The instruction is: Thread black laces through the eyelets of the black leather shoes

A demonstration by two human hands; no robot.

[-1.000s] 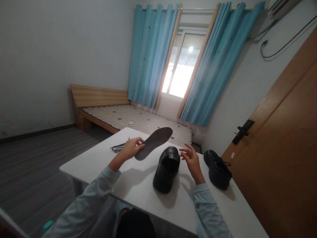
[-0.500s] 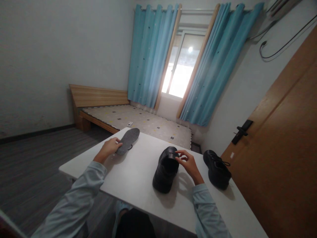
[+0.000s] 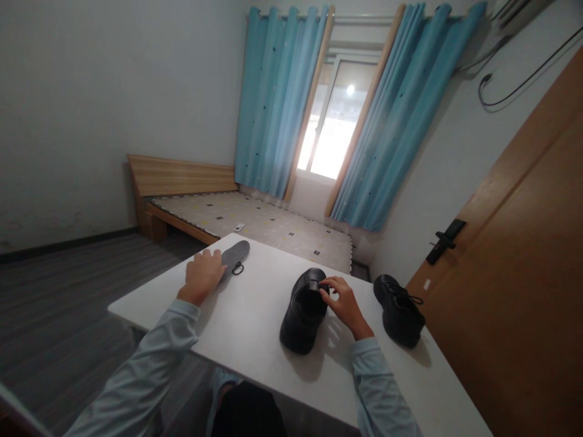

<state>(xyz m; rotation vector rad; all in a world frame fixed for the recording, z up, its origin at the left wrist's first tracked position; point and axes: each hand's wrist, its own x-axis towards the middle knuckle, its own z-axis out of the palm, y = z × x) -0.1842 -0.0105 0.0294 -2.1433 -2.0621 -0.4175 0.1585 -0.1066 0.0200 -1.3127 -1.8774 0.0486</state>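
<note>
Head view: left hand (image 3: 203, 276) half-curled over insole (image 3: 237, 252), grip unclear; right hand (image 3: 345, 303) pinches shoe tongue (image 3: 314, 284).

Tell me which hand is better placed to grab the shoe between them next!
Probably the right hand: it's at that shoe's opening, seemingly touching it. The left hand is farther away, at the insole.

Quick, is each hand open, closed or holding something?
Left hand: partly curled over the grey insole; grip hidden.
Right hand: fingers bent at the black shoe between both hands; pinching can't be told.
</note>
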